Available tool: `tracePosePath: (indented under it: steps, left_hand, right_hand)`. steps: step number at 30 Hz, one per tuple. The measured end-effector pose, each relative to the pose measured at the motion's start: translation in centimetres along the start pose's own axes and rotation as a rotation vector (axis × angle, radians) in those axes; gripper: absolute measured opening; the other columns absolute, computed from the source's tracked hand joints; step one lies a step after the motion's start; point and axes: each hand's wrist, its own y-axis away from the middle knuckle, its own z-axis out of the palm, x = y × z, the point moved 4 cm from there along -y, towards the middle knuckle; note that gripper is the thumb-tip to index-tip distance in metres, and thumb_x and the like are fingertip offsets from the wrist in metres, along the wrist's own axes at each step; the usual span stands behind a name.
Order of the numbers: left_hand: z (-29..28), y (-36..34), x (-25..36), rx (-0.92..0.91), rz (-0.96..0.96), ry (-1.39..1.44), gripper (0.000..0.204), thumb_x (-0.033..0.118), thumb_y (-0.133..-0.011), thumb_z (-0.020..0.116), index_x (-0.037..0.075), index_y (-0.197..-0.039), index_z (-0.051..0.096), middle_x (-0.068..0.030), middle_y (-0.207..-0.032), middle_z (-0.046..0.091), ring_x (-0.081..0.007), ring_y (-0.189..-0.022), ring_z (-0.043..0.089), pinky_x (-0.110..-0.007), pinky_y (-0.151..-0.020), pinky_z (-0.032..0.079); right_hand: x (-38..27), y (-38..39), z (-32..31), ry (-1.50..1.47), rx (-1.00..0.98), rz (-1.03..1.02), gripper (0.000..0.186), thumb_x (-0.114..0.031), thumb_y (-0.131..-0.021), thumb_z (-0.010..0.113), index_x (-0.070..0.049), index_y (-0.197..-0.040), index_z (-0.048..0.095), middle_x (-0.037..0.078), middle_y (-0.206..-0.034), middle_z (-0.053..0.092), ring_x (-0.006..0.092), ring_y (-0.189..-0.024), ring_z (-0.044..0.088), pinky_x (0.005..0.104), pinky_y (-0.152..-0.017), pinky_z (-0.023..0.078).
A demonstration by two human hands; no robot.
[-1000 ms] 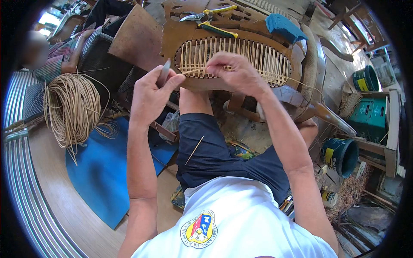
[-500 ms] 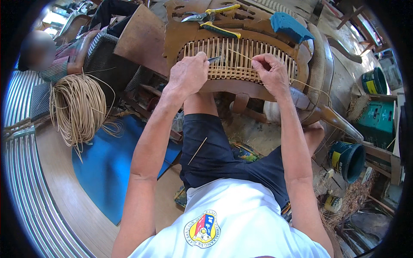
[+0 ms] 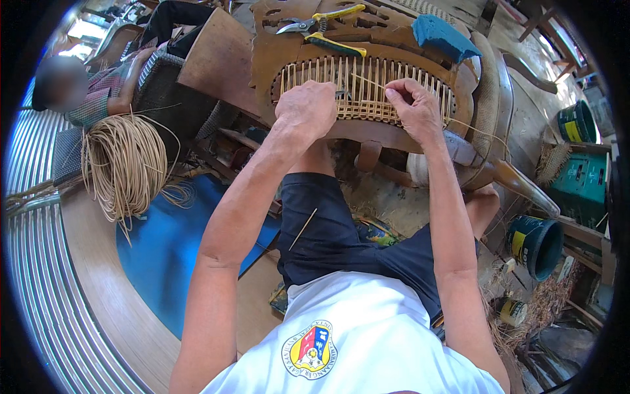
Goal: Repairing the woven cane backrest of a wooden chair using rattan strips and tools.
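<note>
My left hand (image 3: 306, 109) is closed round a thin metal blade-like tool (image 3: 342, 95), its tip among the cane strands of an oval woven panel (image 3: 425, 88) set in a carved brown wooden chair piece (image 3: 269, 26). My right hand (image 3: 417, 110) pinches a light cane strand (image 3: 369, 80) at the panel's right half; the strand slants up to the left across the upright strands. Pruning shears (image 3: 335, 46) with yellow grips and a blue block (image 3: 443, 39) lie on the wood above the panel.
A large cane coil (image 3: 119, 164) hangs at the left over a blue sheet (image 3: 147, 282), beside corrugated metal (image 3: 33, 276). A co-worker (image 3: 98, 105) sits behind it. Dark buckets (image 3: 533, 246), a green crate (image 3: 577, 180) and a curved wooden chair leg (image 3: 525, 187) stand to the right.
My left hand has moved right and up onto the panel, bringing the tool among the strands. My right hand has shifted right, and the strand it holds now stretches diagonally.
</note>
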Motion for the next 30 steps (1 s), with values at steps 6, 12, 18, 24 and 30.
tracePosePath:
  steps: [6, 12, 18, 24, 30]
  left_hand:
    - [-0.7, -0.3, 1.0, -0.04, 0.014, -0.067, 0.03, 0.012, -0.096, 0.053, 0.006, -0.118, 0.072, -0.0236, -0.111, 0.074, -0.0417, -0.103, 0.072, -0.051, -0.092, 0.057]
    - [1.9, -0.7, -3.1, 0.199, 0.138, 0.39, 0.025, 0.022, -0.099, 0.06, 0.001, -0.106, 0.073, -0.0205, -0.091, 0.075, -0.0351, -0.081, 0.073, -0.044, -0.074, 0.055]
    - [3.0, -1.2, -3.5, 0.288, 0.174, 0.443, 0.026, 0.027, -0.1, 0.062, 0.005, -0.106, 0.074, -0.0172, -0.088, 0.075, -0.0346, -0.081, 0.073, -0.044, -0.074, 0.055]
    - [1.1, -1.2, -2.3, 0.245, 0.186, 0.215, 0.028, 0.031, -0.099, 0.062, 0.007, -0.106, 0.073, -0.0181, -0.093, 0.075, -0.0395, -0.09, 0.073, -0.05, -0.078, 0.055]
    - [1.3, -1.8, -3.1, 0.251, 0.24, 0.316, 0.027, 0.03, -0.099, 0.061, 0.007, -0.105, 0.073, -0.0159, -0.083, 0.074, -0.0353, -0.076, 0.071, -0.046, -0.072, 0.054]
  right_hand:
    - [0.5, -0.2, -0.3, -0.064, -0.027, 0.033, 0.013, -0.017, -0.098, 0.071, -0.006, -0.103, 0.075, 0.0, -0.088, 0.069, 0.0095, -0.08, 0.062, 0.0274, -0.076, 0.052]
    - [0.5, -0.1, -0.4, -0.091, -0.049, 0.051, 0.013, -0.017, -0.098, 0.071, -0.006, -0.104, 0.075, -0.001, -0.087, 0.069, 0.0087, -0.08, 0.061, 0.0265, -0.075, 0.051]
    - [0.7, -0.2, -0.4, -0.094, -0.05, 0.02, 0.013, -0.018, -0.098, 0.072, -0.006, -0.104, 0.075, -0.001, -0.088, 0.069, 0.0086, -0.081, 0.061, 0.0257, -0.075, 0.051]
    - [0.5, -0.1, -0.1, -0.053, -0.022, 0.018, 0.013, -0.017, -0.098, 0.073, -0.005, -0.103, 0.075, -0.001, -0.087, 0.069, 0.0082, -0.08, 0.061, 0.0259, -0.075, 0.051]
    - [0.4, 0.0, -0.2, -0.053, -0.023, 0.037, 0.013, -0.017, -0.097, 0.073, -0.005, -0.102, 0.076, -0.002, -0.087, 0.069, 0.0078, -0.08, 0.061, 0.0259, -0.075, 0.051]
